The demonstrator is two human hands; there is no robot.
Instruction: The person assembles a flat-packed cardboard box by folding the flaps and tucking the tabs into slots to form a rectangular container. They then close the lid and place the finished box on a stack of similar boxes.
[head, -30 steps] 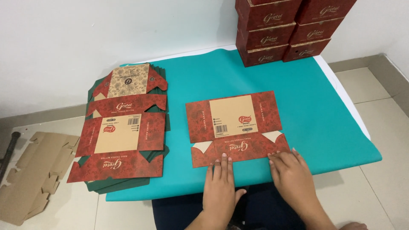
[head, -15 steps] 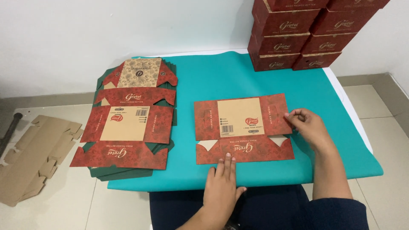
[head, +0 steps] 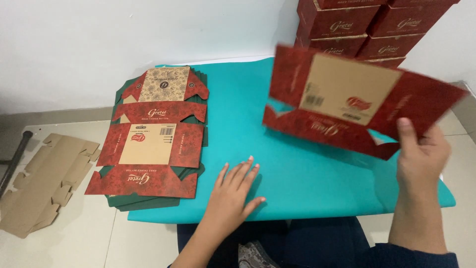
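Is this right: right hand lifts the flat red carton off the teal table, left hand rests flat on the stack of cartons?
Not quite. In the head view the left hand rests flat on the teal table, beside the stack of cartons. The right hand does lift the flat red carton.

The right hand (head: 421,154) has lifted the flat red carton (head: 357,99) off the table.

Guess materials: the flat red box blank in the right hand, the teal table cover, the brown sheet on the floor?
Flat red box blank, held up by the right hand: looks like printed paperboard, thin, creased, with a tan unprinted panel; finish unclear through blur. Teal table cover: matte, probably fabric or felt. Brown die-cut sheet on the floor: plain cardboard, likely corrugated.
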